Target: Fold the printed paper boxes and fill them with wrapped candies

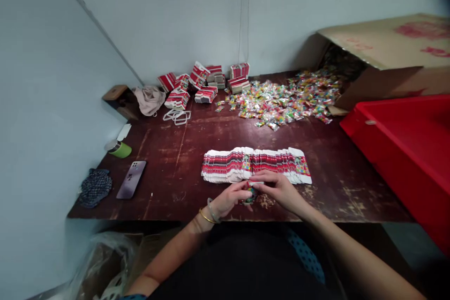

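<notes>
Close to the table's front edge, my left hand (232, 198) grips a small printed card packet (250, 193) from its left side. My right hand (279, 190) has its fingers on the top and right side of the same packet. Just behind the hands lies a long overlapping row of red and white printed cards (225, 164), reaching to the right past my right hand. Part of the packet is hidden by the fingers.
Wrapped candies (277, 101) lie in a wide heap at the back, beside an open cardboard box (390, 77). A red tray (393, 150) stands at right. Card bundles (199, 75) sit by the wall. At left are a phone (131, 179) and a green cup (120, 149).
</notes>
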The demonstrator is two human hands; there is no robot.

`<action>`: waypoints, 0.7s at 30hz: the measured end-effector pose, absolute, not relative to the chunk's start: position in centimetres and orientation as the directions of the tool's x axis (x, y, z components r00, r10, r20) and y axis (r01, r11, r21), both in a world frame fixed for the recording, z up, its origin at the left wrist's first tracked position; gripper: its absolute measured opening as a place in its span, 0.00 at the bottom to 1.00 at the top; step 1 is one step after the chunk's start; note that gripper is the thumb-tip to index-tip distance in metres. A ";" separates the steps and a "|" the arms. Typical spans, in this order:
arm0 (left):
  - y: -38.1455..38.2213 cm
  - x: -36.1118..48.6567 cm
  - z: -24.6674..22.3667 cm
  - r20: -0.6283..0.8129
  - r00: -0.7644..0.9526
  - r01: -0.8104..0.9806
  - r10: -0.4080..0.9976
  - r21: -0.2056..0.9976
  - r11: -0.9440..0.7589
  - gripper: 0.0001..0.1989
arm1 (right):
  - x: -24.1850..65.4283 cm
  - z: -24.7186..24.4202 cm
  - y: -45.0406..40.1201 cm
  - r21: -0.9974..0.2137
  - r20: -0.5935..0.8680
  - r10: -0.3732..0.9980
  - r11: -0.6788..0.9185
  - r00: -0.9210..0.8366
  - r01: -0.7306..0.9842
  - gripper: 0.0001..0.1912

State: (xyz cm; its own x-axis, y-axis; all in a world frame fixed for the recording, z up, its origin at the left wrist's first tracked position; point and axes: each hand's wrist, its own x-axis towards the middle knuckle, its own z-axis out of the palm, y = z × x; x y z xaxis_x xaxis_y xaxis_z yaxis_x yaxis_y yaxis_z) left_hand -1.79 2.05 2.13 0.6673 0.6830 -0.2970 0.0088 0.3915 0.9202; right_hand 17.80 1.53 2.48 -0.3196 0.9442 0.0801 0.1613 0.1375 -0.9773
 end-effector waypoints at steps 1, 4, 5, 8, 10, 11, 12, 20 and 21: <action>1.9 -1.8 2.2 -0.288 0.678 0.040 0.676 0.933 0.357 0.27 | 18.0 2.2 1.6 -0.987 0.037 0.953 0.082 -0.300 0.138 0.13; 1.7 -1.6 1.9 -0.293 0.671 0.180 0.681 0.955 0.233 0.26 | 18.4 1.0 1.4 -0.997 -0.056 0.952 -0.039 -0.300 0.065 0.13; 1.7 -1.6 1.7 -0.298 0.669 0.207 0.681 0.955 0.214 0.26 | 18.4 0.6 1.1 -0.998 -0.066 0.954 -0.057 -0.294 0.039 0.13; 1.7 -1.5 1.0 -0.332 0.678 0.204 0.656 0.942 0.266 0.26 | 18.3 -0.3 -0.2 -0.999 0.015 0.979 0.021 -0.206 0.029 0.12; 1.4 -1.5 0.6 -0.376 0.702 0.169 0.605 0.913 0.371 0.26 | 18.2 -0.8 -1.5 -0.981 0.144 0.979 0.160 -0.142 0.108 0.11; 1.2 -1.4 0.4 -0.398 0.717 0.155 0.572 0.892 0.425 0.26 | 18.1 -1.1 -2.3 -0.962 0.203 0.971 0.223 -0.128 0.160 0.12; 1.0 -1.3 0.1 -0.417 0.734 0.149 0.536 0.869 0.472 0.27 | 18.0 -1.3 -3.1 -0.940 0.246 0.962 0.267 -0.123 0.213 0.13; -0.2 3.4 0.2 -0.406 0.878 0.250 0.252 0.840 0.482 0.29 | 22.9 -0.2 -9.2 -0.956 0.103 0.980 0.050 0.172 0.289 0.12; 0.0 4.0 0.7 -0.374 0.891 0.250 0.257 0.878 0.409 0.28 | 24.8 0.1 -10.4 -0.955 0.054 0.970 -0.020 0.239 0.296 0.13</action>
State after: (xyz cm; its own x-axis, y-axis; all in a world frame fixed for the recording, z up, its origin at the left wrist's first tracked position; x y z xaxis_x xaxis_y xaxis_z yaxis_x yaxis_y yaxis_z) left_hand 4.02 -0.04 0.73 0.8913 0.2571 -0.3735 0.2500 0.4085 0.8778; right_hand 24.79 -10.35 0.12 0.2386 0.9696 0.0537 0.2957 -0.0199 -0.9551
